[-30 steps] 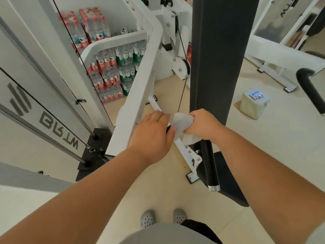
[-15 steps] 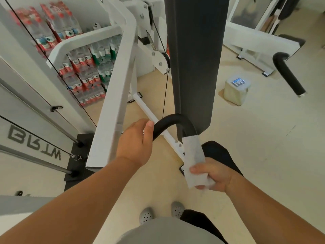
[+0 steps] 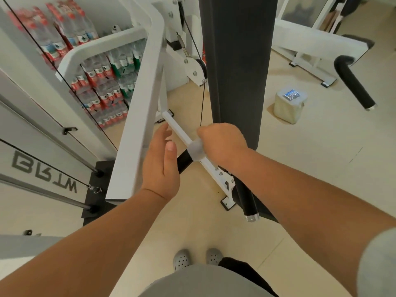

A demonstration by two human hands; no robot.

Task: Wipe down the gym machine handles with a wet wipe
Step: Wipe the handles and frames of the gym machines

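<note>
Bottled water packs: stacked, far left.
Left hand: fingers straight, holding nothing, beside the black handle.
Wet wipe: bunched on the handle's bend.
Right hand: grasping the wipe.
Wipe pack: on the floor, right.

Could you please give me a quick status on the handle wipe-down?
Left hand open, beside the handle. Right hand grips wet wipe on the handle. Upright black pad close behind right hand.

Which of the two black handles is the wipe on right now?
The near handle under the right hand, which holds the wipe on it; the far handle at right is untouched.
</note>
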